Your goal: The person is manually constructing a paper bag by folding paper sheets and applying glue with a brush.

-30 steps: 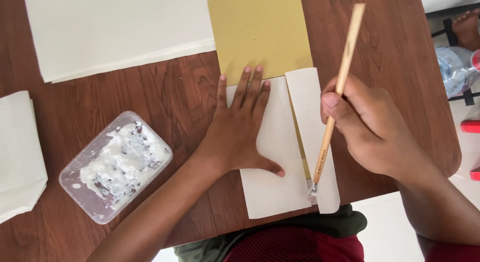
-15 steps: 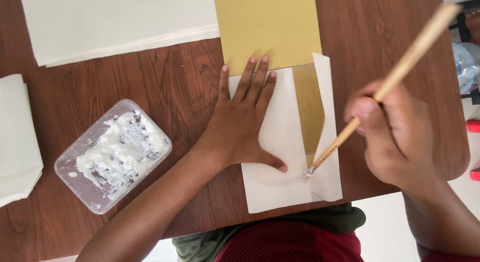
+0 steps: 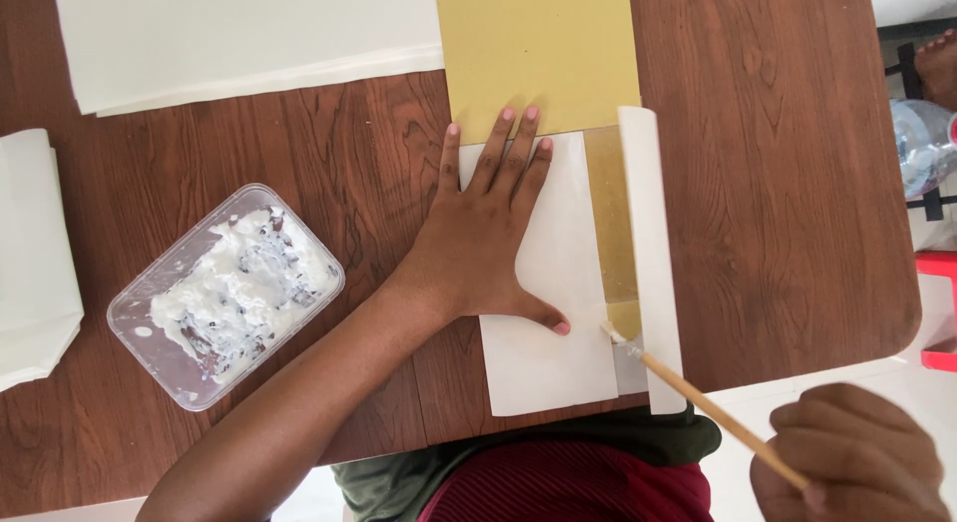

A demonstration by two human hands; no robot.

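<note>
Left hand (image 3: 488, 253) lies spread flat on the white paper (image 3: 548, 372). Right hand (image 3: 847, 457), near right, pinches a brush (image 3: 698, 402), its tip at the paper's fold.

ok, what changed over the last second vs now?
The right hand has pulled back toward the near table edge, still gripping the brush. The handle has swung from near upright to slanting low. Its tip stays at the near end of the tan strip, which went from hidden to exposed as the paper flap opened. Unchanged: left hand flat on the white paper, paste tub in place.
</note>
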